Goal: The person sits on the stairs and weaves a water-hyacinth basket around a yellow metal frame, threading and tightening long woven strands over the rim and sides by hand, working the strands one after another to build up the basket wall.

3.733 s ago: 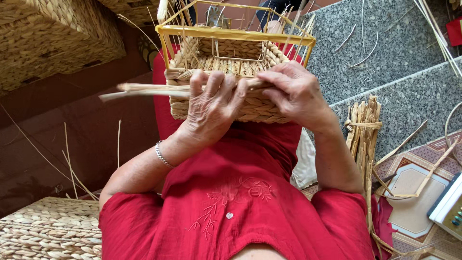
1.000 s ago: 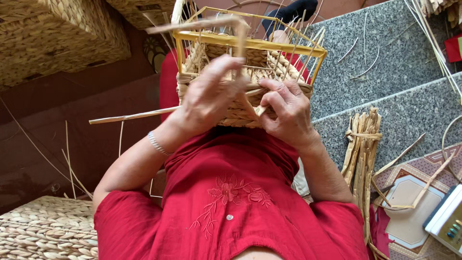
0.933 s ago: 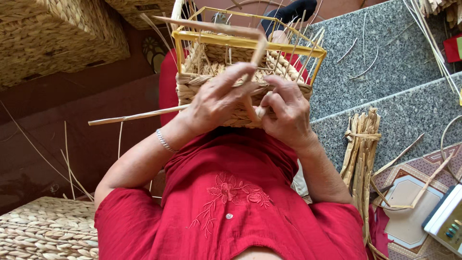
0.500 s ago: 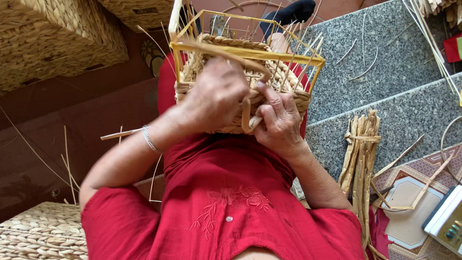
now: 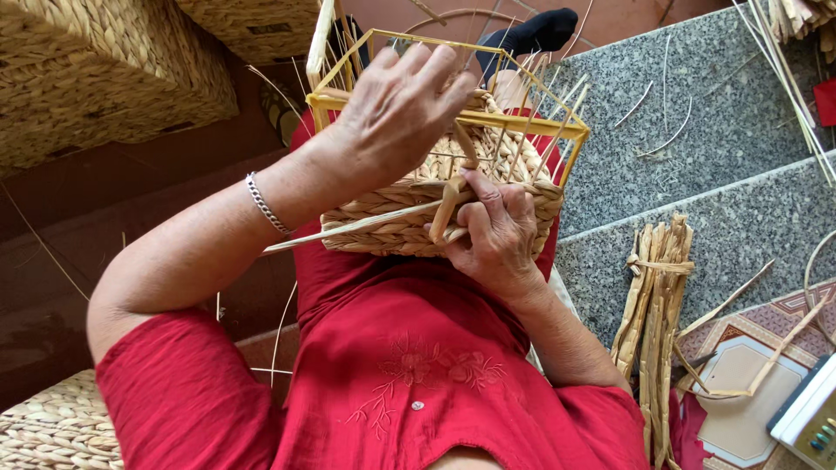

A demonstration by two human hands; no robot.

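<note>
Near: right hand pinches a flat straw strand against the woven wall of the half-woven basket on the lap. The strand's long axis runs up and slightly right, towards the left hand, which hovers over the yellow wire frame, fingers spread, apparently holding nothing. The strand's upper end is hidden behind the left palm. Right, on the stone step: straw bundle.

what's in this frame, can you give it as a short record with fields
view: head camera looking down at the lap
left hand: raised over the basket's yellow wire frame, fingers spread
right hand: pinching a flat straw strand against the woven basket wall
basket state: lower part woven, upper frame bare
beside: tied bundle of straw on the granite step
wrist: silver bracelet on the left arm
clothing: red shirt
</note>
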